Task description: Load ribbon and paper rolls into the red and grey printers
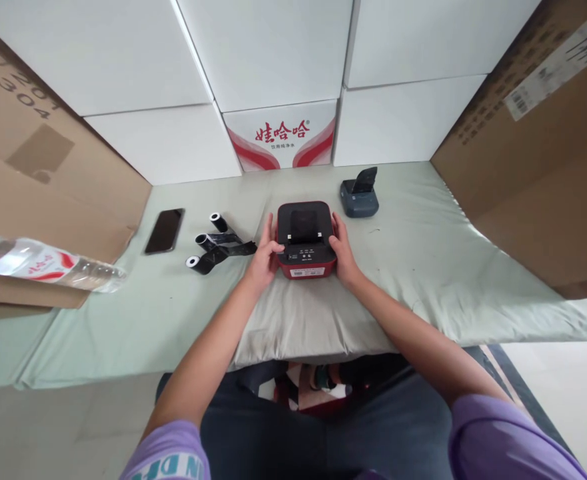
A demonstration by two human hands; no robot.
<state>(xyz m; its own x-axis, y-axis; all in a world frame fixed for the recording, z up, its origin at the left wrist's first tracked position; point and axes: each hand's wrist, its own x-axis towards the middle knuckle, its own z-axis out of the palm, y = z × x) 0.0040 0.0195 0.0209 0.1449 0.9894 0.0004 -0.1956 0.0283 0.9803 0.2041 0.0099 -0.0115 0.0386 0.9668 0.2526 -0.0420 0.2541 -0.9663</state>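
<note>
a boxy red-and-black device (307,252) sits at the middle of the table (398,280), squarely between the two hands, which are apart from each other but both clamped on it from opposite sides. the left hand (263,261) lies against its left wall, fingers pointing away along the side and the thumb at the near left corner of the top; the right hand (344,253) mirrors this on the right wall, its thumb on the right edge of the top. between the thumbs, the near part of the black top carries small buttons and markings, and the red front wall bears a white label (307,272). left of the left hand lie black rolls (202,265) with pale ends, and a loose black strip runs from them to a point near that hand. farther left, a dark phone (164,231) lies flat on the green cloth. beyond the right hand and to its right, well apart from it, stands a small dark blue device (359,204) with a black piece (365,180) sticking up from it. white boxes (388,127) line the far edge.
</note>
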